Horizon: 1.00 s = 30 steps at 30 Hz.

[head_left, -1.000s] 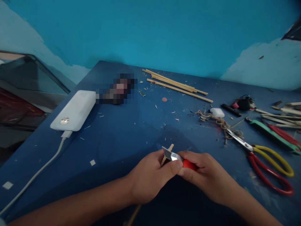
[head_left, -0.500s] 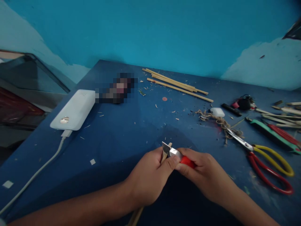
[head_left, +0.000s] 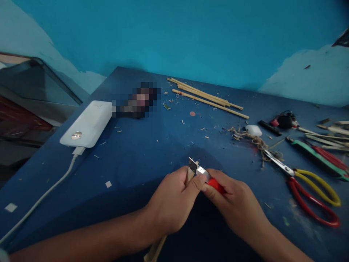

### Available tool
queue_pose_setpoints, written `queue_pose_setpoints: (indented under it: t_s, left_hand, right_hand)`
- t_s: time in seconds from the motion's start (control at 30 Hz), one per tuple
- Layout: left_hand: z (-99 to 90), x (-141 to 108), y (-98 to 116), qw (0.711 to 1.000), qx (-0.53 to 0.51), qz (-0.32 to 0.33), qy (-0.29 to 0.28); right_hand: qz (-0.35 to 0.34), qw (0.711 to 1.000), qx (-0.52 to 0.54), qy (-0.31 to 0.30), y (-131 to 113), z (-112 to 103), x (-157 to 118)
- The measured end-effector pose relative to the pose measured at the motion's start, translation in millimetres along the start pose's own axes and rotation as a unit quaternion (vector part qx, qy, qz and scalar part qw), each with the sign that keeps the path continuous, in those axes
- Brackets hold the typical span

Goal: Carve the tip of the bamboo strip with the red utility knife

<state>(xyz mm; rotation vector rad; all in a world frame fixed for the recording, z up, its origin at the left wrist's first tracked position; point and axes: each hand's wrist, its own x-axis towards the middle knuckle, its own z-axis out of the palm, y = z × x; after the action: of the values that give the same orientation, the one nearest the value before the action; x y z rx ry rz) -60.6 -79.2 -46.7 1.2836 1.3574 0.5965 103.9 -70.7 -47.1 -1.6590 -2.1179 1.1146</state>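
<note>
Near the front of the blue table, my left hand (head_left: 174, 200) is closed around a pale wooden stick (head_left: 156, 249), whose lower end shows below my wrist and whose tip shows above my fingers. My right hand (head_left: 234, 196) grips the red handle of a cutter knife (head_left: 215, 185). The knife's metal blade lies across the upper end of the stick, pointing up and left. My left thumb presses on the metal part of the knife, beside the fingers of my right hand.
Several thin sticks (head_left: 209, 97) lie near the wall. Left are a white power bank (head_left: 87, 123) with a cable and a blurred-out object (head_left: 140, 100). On the right are scissors (head_left: 302, 185), twine (head_left: 245, 136), a white case (head_left: 253, 130), a green-handled tool (head_left: 313, 154) and wood pieces.
The knife blade has moved slightly up along the stick's tip. The whole view has shifted a little; both hands keep their hold.
</note>
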Motion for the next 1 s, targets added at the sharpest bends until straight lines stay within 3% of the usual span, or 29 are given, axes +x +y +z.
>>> queue_pose_setpoints:
  t_s: [0.4, 0.63, 0.83, 1.0]
  left_hand:
    - [-2.4, -0.3, -2.6, 1.000, -0.013, 0.006, 0.000]
    - [-6.1, 1.0, -0.1, 0.997, -0.062, 0.018, -0.052]
    - [-8.3, 0.8, 2.8, 0.990, -0.091, -0.004, -0.103]
    - [-7.4, 2.1, -0.5, 0.991, -0.086, 0.008, -0.101]
  right_hand:
    - [-0.017, 1.000, 0.010, 0.017, 4.2, 5.7, 3.4]
    - [-0.092, 0.988, 0.092, -0.081, 10.0, -8.9, 7.0]
    - [-0.059, 0.978, 0.140, -0.144, 15.0, -14.4, 6.2]
    - [-0.053, 0.978, 0.144, -0.140, 14.2, -15.4, 7.5]
